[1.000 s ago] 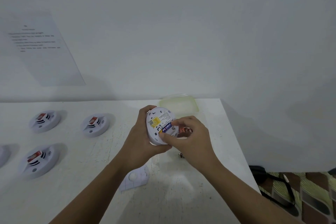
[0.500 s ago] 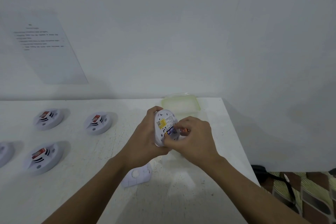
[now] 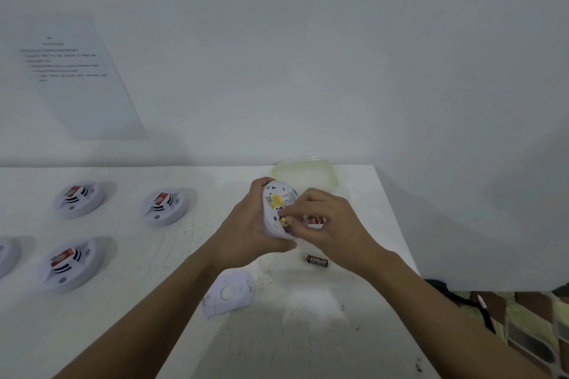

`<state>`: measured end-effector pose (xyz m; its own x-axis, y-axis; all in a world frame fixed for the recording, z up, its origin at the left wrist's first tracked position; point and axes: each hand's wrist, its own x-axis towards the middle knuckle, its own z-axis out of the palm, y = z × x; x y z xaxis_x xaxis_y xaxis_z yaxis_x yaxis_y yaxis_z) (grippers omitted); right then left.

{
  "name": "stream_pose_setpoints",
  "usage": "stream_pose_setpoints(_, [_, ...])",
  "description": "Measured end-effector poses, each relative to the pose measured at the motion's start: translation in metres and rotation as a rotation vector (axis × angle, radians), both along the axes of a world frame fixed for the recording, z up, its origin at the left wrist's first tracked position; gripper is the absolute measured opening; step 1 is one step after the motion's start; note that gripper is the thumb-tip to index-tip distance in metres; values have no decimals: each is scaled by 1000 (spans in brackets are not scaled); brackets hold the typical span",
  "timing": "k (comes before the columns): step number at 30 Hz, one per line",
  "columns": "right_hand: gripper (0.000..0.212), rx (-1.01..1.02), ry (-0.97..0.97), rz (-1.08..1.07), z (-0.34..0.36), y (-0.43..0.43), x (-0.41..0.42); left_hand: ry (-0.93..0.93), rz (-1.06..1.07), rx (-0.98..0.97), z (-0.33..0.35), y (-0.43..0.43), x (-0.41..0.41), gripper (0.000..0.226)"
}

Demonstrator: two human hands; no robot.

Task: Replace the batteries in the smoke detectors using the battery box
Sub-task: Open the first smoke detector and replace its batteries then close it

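A detector is gripped by the left hand, its battery pinched by the right hand.
One loose battery is now uncovered on the bench; four other detectors are counted.

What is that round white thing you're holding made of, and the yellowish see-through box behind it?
The smoke detector looks like hard white plastic: a smooth, matte moulded shell with a yellow sticker. The box seems to be thin translucent plastic, faintly yellow, with the table showing through; it is too blurry to be sure.
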<state>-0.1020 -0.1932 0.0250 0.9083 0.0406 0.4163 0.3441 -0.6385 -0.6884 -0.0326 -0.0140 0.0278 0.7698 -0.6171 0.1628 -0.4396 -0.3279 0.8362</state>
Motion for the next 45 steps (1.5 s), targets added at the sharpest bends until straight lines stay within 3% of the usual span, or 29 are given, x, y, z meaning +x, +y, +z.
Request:
stream_pose_setpoints(7, [23,-58,-23,142,7,-13,-2,-14,-32,-10,9,5,5,85])
stream_pose_setpoints(12, [13,-50,-80,157,11,-8,2,-23,-62,-51,11,7,3,90])
stream_pose_setpoints(16, [8,377,53,64,20,-7,0,-43,-24,-88,10,9,-1,92])
stream_pose_setpoints(18, [9,605,31,-10,23,-11,-2,-49,-2,-103,9,13,-1,93])
stream_pose_setpoints(21, [10,721,8,-120,20,-18,-3,-59,33,-114,7,23,-2,95])
stream_pose_setpoints(23, [9,661,62,-156,10,-21,-5,-77,63,-116,7,30,-3,96])
stream_pose_setpoints(28, [4,140,186,-147,-28,-20,-12,-99,128,-123,0,43,-9,97])
stream_pose_setpoints(34, [9,-154,308,-69,-48,-11,-12,-59,151,-153,-10,51,-12,95])
stream_pose_setpoints(39, [12,-212,244,-145,-54,-10,-8,-26,139,-147,-19,52,-11,98])
stream_pose_setpoints(45, [7,31,138,-321,-39,-26,8,-9,149,-149,-26,53,-5,97])
